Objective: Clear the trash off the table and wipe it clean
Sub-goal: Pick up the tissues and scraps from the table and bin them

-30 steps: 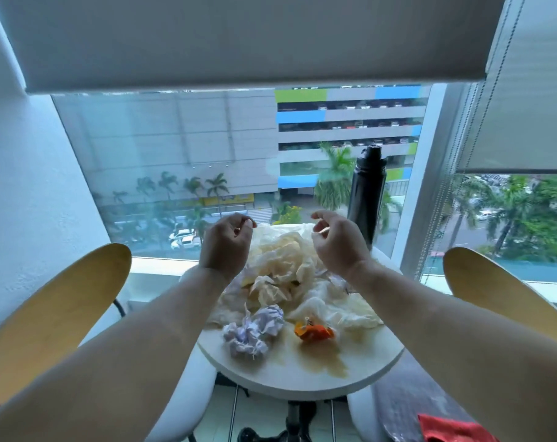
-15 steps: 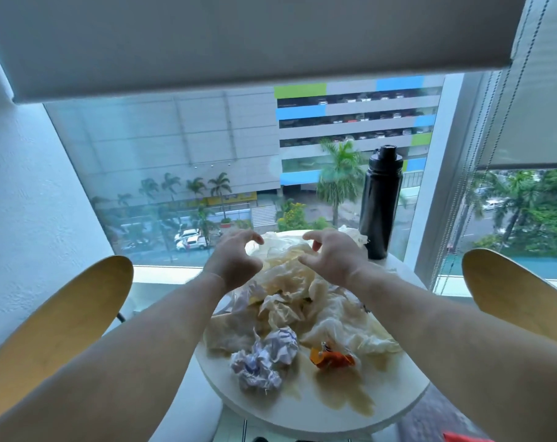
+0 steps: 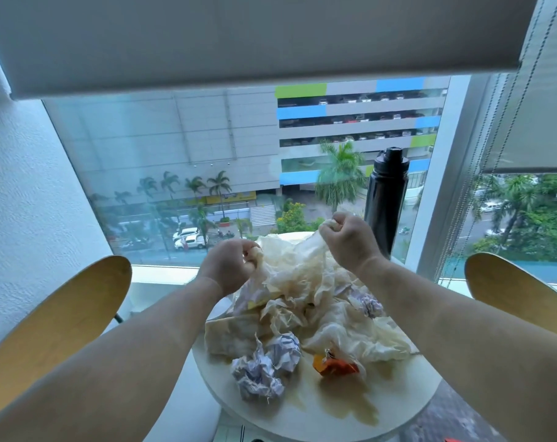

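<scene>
Both hands, left (image 3: 227,267) and right (image 3: 350,240), were clamped on the greasy wrapper paper (image 3: 290,272) heaped beside the black bottle (image 3: 386,199); lifting risked tearing it, or toppling the bottle onto the wet surface (image 3: 350,419)

Round white table (image 3: 408,406), lower centre of frame, brown liquid stain near front edge. Heap of stained cream wrapping paper (image 3: 306,282), far corners pinched by left hand (image 3: 227,266) and right hand (image 3: 350,239). Crumpled white paper ball (image 3: 264,368) and orange wrapper (image 3: 334,366) in front. Black bottle (image 3: 386,199) upright, behind right hand.
</scene>
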